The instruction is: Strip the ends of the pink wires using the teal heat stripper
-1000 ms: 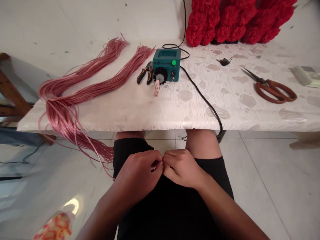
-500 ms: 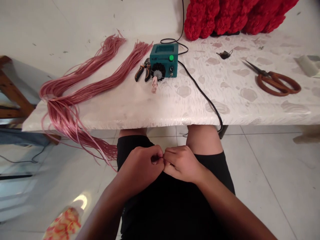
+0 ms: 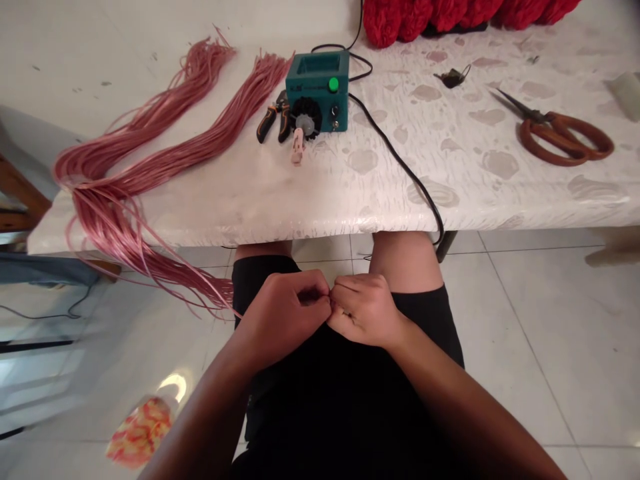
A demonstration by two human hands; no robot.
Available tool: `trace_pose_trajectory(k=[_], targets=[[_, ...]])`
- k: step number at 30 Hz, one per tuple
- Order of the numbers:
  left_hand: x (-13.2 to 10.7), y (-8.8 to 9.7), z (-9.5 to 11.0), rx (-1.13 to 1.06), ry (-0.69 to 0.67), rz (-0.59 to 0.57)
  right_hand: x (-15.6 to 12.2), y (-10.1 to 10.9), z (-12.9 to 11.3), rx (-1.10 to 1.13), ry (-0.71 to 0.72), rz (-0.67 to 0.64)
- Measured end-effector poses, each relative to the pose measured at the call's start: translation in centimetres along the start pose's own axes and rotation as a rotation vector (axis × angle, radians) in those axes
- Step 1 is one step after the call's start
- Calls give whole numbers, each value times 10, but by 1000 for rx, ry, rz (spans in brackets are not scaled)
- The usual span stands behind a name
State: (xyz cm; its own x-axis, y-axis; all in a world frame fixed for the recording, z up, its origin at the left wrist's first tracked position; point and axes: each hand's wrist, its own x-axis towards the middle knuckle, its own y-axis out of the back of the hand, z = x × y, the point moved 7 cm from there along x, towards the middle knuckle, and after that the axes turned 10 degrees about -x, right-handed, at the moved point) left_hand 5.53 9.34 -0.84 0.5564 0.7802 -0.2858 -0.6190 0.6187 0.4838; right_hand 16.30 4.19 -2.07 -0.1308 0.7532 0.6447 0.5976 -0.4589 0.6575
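Observation:
Over my lap, my left hand (image 3: 295,310) and my right hand (image 3: 363,310) meet at the fingertips. Both are closed in a pinch, and whatever lies between the fingers is too small or too hidden to make out. A bundle of thin pink cords (image 3: 165,167) lies looped on the table's left side. Its lower end (image 3: 195,283) hangs over the front edge and reaches my left thigh, passing out of sight near my left wrist.
On the table (image 3: 240,213) stands a teal box-shaped device (image 3: 320,90) with a green button and a pink clip (image 3: 298,143). Pliers (image 3: 274,120), brown-handled scissors (image 3: 560,137), a black cable (image 3: 400,160) and red fabric flowers (image 3: 400,20) are also there. A patterned bag-like item (image 3: 140,433) lies on the floor.
The view has tilted slightly, so the table and its things sit higher in the picture. My hands stay together at the fingertips, with only a small shift of the fingers.

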Motion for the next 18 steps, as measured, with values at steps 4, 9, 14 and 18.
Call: trace_pose_trajectory(k=[4,9,14,18], targets=[[3,-3,1,-99,-2,6,-1,6,-1,-42,-6,83],[6,-7,2,-218,-1,10,-1,10,0,-48,-16,115],[9,-5,-2,-230,7,24,-1,10,-3,-35,1,122],[6,4,-2,-186,12,0,0,3,3,79,-65,53]])
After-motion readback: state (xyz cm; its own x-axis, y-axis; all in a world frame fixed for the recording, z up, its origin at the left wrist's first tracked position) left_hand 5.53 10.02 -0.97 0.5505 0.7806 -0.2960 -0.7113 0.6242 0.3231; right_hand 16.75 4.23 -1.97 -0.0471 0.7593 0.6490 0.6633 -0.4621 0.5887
